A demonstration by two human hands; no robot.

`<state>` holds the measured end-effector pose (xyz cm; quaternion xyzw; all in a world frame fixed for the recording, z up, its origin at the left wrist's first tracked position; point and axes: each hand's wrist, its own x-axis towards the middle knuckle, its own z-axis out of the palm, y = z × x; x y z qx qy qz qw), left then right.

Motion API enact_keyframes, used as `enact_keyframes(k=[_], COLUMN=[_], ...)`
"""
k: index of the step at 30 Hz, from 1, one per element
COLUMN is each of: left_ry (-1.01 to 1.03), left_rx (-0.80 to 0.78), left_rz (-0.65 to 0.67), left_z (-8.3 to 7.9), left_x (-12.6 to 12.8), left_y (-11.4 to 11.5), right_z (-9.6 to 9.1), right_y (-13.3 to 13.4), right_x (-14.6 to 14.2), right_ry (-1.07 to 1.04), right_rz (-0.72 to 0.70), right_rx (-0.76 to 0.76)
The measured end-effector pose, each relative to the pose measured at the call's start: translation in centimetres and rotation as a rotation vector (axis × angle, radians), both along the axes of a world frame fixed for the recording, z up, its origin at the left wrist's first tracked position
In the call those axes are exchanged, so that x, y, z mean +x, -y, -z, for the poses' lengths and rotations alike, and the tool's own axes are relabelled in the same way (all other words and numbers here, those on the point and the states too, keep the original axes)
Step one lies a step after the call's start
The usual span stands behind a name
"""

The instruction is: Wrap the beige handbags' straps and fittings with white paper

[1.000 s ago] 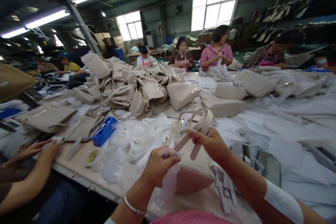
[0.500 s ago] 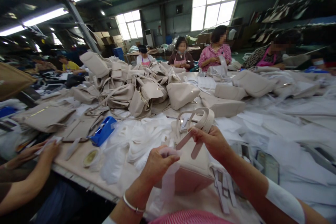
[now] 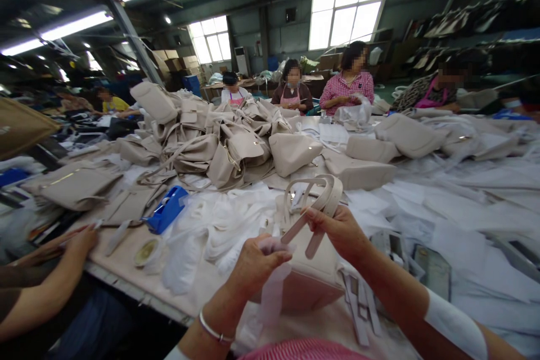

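From my head camera, one pale beige leather handbag (image 3: 312, 284) stands upright on the desk (image 3: 116, 264) right in front of me, its two arched handles (image 3: 327, 191) rising at the top. My left hand (image 3: 257, 264) sits against the near left side of this handbag, fingers pinched shut on one thin, translucent white wrapping sheet (image 3: 270, 295) that hangs down from them. My right hand (image 3: 340, 230) is at the top of the handbag just below the handles, closed around one flat beige strap (image 3: 295, 229) that slants down to the left across the bag's face.

Left of the handbag lie one blue tape dispenser (image 3: 166, 211) and, nearer the desk edge, one roll of clear tape (image 3: 147, 252). Farther left, a co-worker's two hands (image 3: 78, 239) rest on the desk. Beyond the handbag is a tall heap of matching beige bags (image 3: 211, 140), too many and too tangled to count. White wrapping paper (image 3: 442, 208) covers the desk to the handbag's right. Behind the heap, four people (image 3: 350, 84) sit along the far side.
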<state>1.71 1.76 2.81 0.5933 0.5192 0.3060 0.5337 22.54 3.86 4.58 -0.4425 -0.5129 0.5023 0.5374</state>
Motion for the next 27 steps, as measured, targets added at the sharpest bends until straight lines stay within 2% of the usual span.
enact_keyframes(k=[5,8,10,13,15,17,21,23,27], left_ry=[0.015,0.021,0.001,-0.037,-0.035,-0.022,-0.011,0.006,0.06], left_rx=[-0.018,0.009,0.052,0.087,0.074,0.059,0.021,0.031,0.028], left_rz=[-0.002,0.003,0.011,0.008,-0.006,-0.012,-0.005,0.0,-0.017], left_z=[0.1,-0.2,-0.5,-0.5,-0.1,0.4,1.0,0.9,0.7], left_x=[0.1,0.1,0.2,0.3,0.3,0.2,0.3,0.4,0.4], left_y=[0.0,0.0,0.0,0.0,0.1,0.3,0.6,0.5,0.1], right_z=[-0.1,0.5,1.3,2.9,3.7,4.0,3.5,3.5,4.7], right_y=[-0.1,0.4,1.1,2.3,2.4,1.9,0.0,-0.2,1.5], right_x=[0.4,-0.2,-0.9,-1.9,-2.0,-1.7,-0.9,-1.3,-3.0], right_ry=[0.011,0.031,0.036,0.059,0.076,0.004,-0.309,-0.265,0.021], right_rz=[-0.005,-0.02,-0.081,-0.255,-0.295,-0.231,-0.107,-0.09,-0.114], right_rx=[-0.003,-0.035,-0.067,-0.104,-0.111,-0.145,-0.315,-0.306,-0.149])
